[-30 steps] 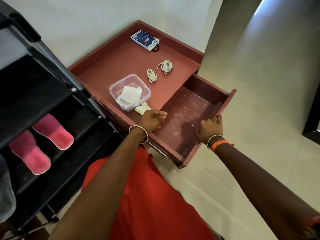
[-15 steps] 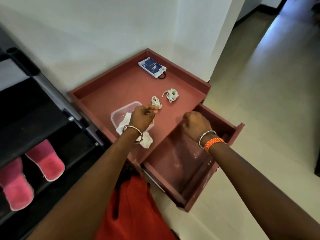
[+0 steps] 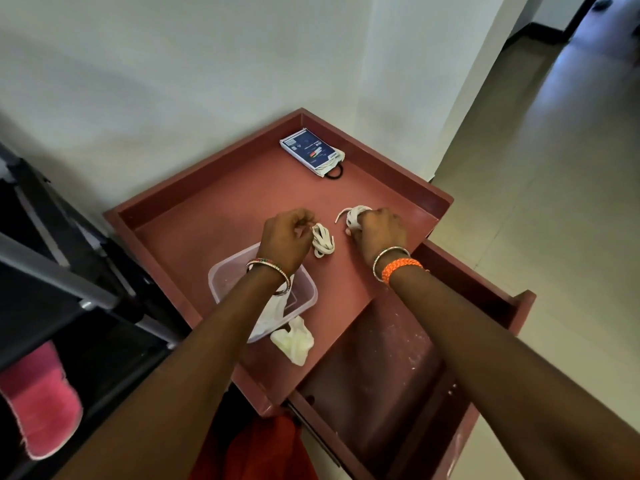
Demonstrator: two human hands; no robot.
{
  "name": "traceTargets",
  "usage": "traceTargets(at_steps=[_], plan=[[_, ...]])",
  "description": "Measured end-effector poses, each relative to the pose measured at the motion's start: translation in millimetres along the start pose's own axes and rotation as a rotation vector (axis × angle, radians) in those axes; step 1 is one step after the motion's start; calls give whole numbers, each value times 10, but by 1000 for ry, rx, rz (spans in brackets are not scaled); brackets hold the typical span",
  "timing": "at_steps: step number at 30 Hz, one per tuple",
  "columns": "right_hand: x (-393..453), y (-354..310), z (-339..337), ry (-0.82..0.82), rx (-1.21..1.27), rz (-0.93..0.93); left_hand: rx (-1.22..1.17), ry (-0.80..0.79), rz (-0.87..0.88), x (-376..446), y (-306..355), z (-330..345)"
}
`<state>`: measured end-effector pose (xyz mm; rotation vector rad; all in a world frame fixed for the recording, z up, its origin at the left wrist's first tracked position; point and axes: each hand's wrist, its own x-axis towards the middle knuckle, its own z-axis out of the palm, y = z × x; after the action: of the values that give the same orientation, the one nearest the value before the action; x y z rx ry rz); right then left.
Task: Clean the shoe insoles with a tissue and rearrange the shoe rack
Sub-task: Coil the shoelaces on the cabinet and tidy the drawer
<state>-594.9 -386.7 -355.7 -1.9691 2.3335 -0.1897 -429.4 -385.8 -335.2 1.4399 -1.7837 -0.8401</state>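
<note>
Both hands are working over the top of a reddish-brown cabinet [image 3: 194, 237], whose raised rim is forming a shallow tray. The left hand [image 3: 285, 237] is curling its fingers and pinching the upper end of 1 white lace bundle [image 3: 323, 241], which is lying on the tray surface just right of that hand. The right hand [image 3: 379, 233] is closing its fingers around a 2nd white lace bundle [image 3: 354, 218], with a loose end sticking out to the left; the 2 bundles are lying near each other but apart. Under the left wrist a clear plastic container [image 3: 221, 282] is sitting on the tray with white tissue [image 3: 273, 315] showing inside it, and a crumpled tissue [image 3: 294, 342] is lying on the tray just beside the container's near corner. A blue and white packet [image 3: 310, 152] is resting near the tray's far corner. Below the right forearm the cabinet's drawer [image 3: 381, 393] is standing pulled out, its floor showing pale smudges. At the left a black shoe rack [image 3: 52, 271] is standing next to the cabinet, and a pink slipper [image 3: 40, 407] is sitting on its lower shelf. Bangles are circling both wrists, and an orange braided band [image 3: 401, 266] is also sitting on the right one.
</note>
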Motion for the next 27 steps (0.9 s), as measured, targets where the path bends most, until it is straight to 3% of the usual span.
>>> traceTargets(at_steps=[8, 19, 21, 24, 27], plan=[[4, -5, 211, 153, -205, 47, 142, -2, -11, 32, -12, -19], [-463, 447, 106, 91, -276, -69, 103, -62, 81, -382, 326, 206], [-498, 466, 79, 93, -236, -104, 62, -137, 2, -502, 400, 377], [-521, 451, 26, 106, -154, -112, -195, -289, -380, -564, 483, 644], [-581, 462, 1, 144, -7, -94, -172, -271, -485, -529, 355, 802]])
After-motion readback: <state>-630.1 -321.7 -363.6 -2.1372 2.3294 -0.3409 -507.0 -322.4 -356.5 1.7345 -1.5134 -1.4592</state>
